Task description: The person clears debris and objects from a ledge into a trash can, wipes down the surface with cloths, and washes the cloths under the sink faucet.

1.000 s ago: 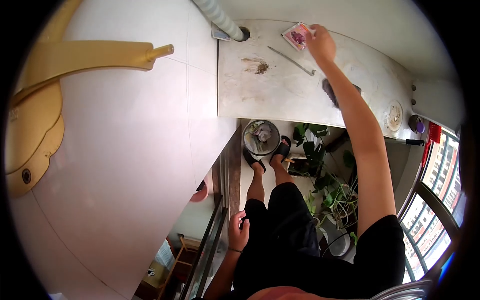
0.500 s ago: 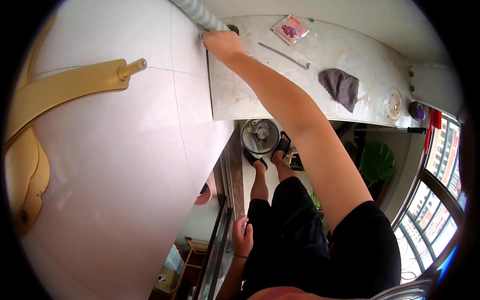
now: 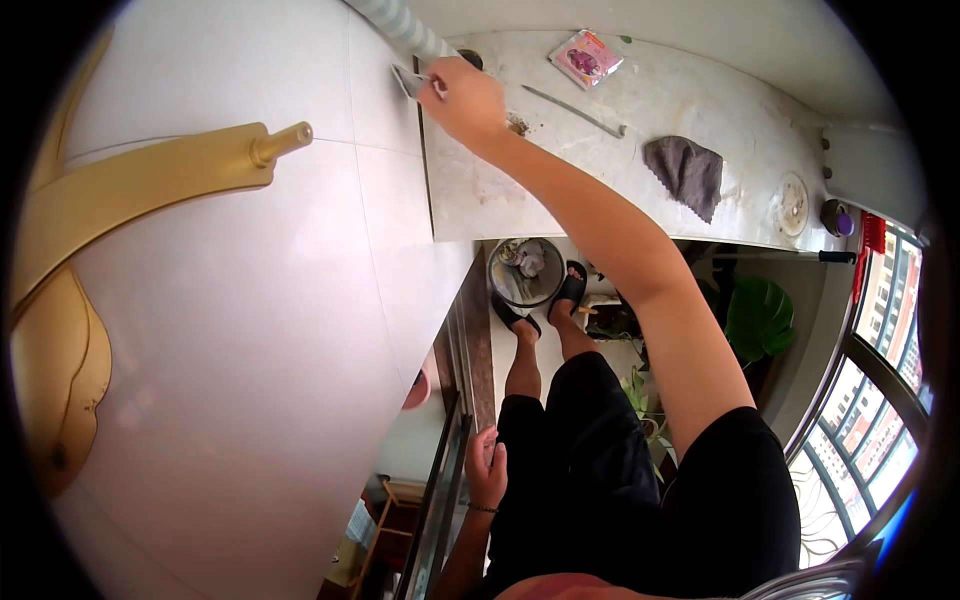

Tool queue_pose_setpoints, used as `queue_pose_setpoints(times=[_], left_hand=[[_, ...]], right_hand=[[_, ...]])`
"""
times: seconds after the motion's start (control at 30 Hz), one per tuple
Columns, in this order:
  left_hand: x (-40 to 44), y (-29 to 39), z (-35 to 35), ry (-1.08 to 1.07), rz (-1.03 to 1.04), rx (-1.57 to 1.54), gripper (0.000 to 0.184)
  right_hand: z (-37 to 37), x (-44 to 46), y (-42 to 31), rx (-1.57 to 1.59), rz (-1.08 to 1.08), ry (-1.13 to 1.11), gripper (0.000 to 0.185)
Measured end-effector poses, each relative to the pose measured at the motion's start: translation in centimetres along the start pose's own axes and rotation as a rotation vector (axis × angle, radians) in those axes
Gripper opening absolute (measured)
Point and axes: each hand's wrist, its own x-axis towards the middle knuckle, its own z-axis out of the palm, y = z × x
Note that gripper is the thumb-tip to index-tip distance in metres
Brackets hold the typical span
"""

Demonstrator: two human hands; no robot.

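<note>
My right hand (image 3: 468,102) reaches to the wall-side end of the worktop (image 3: 740,110). Its fingers are closed round a small flat scraper-like tool (image 3: 406,82), whose pale edge points at the white tiled wall (image 3: 390,200). Just behind it, a striped pipe (image 3: 408,28) runs down to a dark round opening (image 3: 471,60). Dark crumbs (image 3: 517,126) lie by the wrist. My left hand (image 3: 486,470) hangs low beside my leg, thumb apart from loosely bent fingers, with nothing visible in it.
On the worktop lie a pink packet (image 3: 586,58), a thin metal rod (image 3: 575,110) and a grey cloth (image 3: 685,177). A golden metal bracket (image 3: 150,190) juts out at left. Below stand a bin (image 3: 525,272) and potted plants (image 3: 760,318); windows (image 3: 850,440) are at right.
My right hand has drawn slightly back from the pipe and turned, bringing the flat tool and the dark crumbs into view. My left hand stays low with its fingers a little more bent.
</note>
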Motion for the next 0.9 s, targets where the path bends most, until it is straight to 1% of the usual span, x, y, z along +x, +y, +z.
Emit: queue_pose_setpoints(times=[0.03, 0.1, 0.13, 0.17, 0.2, 0.23, 0.27, 0.3, 0.37, 0.43, 0.47, 0.53, 0.63, 0.73, 0.8, 0.83, 0.87, 0.9], left_hand=[[0.0, 0.1, -0.2, 0.005, 0.004, 0.0, 0.03], [0.0, 0.2, -0.6, 0.011, 0.015, 0.011, 0.03], [0.0, 0.3, -0.8, 0.013, 0.021, 0.024, 0.03], [0.2, 0.4, -0.8, 0.014, 0.03, 0.034, 0.03], [0.3, 0.2, -0.7, 0.016, 0.025, 0.023, 0.03], [0.1, -0.1, -0.5, 0.015, 0.019, 0.012, 0.03], [0.1, -0.2, -0.2, 0.013, 0.017, 0.0, 0.03], [0.1, -0.1, 0.0, -0.005, 0.0, -0.005, 0.03], [0.2, 0.1, 0.4, -0.04, -0.029, -0.009, 0.031], [0.4, 0.4, 0.6, -0.059, -0.015, 0.021, 0.031], [0.5, 0.6, 0.7, -0.066, -0.008, 0.036, 0.031], [0.5, 1.2, 0.8, -0.064, 0.002, 0.05, 0.03], [0.7, 1.5, 1.2, -0.05, 0.017, 0.07, 0.03], [0.8, 2.0, 1.6, -0.037, 0.042, 0.112, 0.029], [0.9, 2.3, 1.9, -0.056, 0.055, 0.095, 0.029], [0.7, 2.1, 2.1, -0.063, 0.062, 0.097, 0.029], [0.8, 1.9, 2.4, -0.067, 0.074, 0.097, 0.029], [1.3, 2.3, 2.9, -0.081, 0.097, 0.099, 0.029]], right_hand=[[-1.5, -0.6, 0.4, 0.123, 0.042, 0.069, 0.012], [-5.4, -1.0, 2.5, 0.39, 0.297, -0.083, 0.014], [-6.6, -0.7, 5.0, 0.523, 0.291, -0.08, 0.016], [-8.3, -0.7, 7.5, 0.622, 0.333, -0.11, 0.014], [-10.5, -0.1, 8.3, 0.709, 0.423, -0.104, 0.011], [-12.4, 0.7, 10.3, 0.581, 0.472, -0.115, 0.008], [-13.5, 1.3, 13.3, 0.577, 0.528, -0.112, 0.011], [-14.4, 1.9, 15.9, 0.368, 0.538, -0.115, 0.017], [-15.8, 2.9, 18.6, -0.009, 0.547, -0.134, 0.031], [-16.8, 3.3, 19.2, -0.339, 0.55, -0.174, 0.044], [-16.9, 3.3, 19.4, -0.417, 0.55, -0.147, 0.049], [-16.1, 3.3, 17.5, -0.571, 0.554, -0.099, 0.058], [-15.9, 3.9, 17.2, -0.585, 0.647, -0.301, 0.065], [-15.4, 4.4, 18.3, -0.608, 0.639, -0.297, 0.066], [-15.1, 4.3, 19.4, -0.579, 0.569, -0.288, 0.057], [-15.2, 4.3, 20.4, -0.435, 0.603, -0.311, 0.047], [-15.9, 4.2, 19.2, -0.362, 0.642, -0.275, 0.047], [-15.8, 3.5, 20.4, -0.265, 0.589, -0.203, 0.045]])
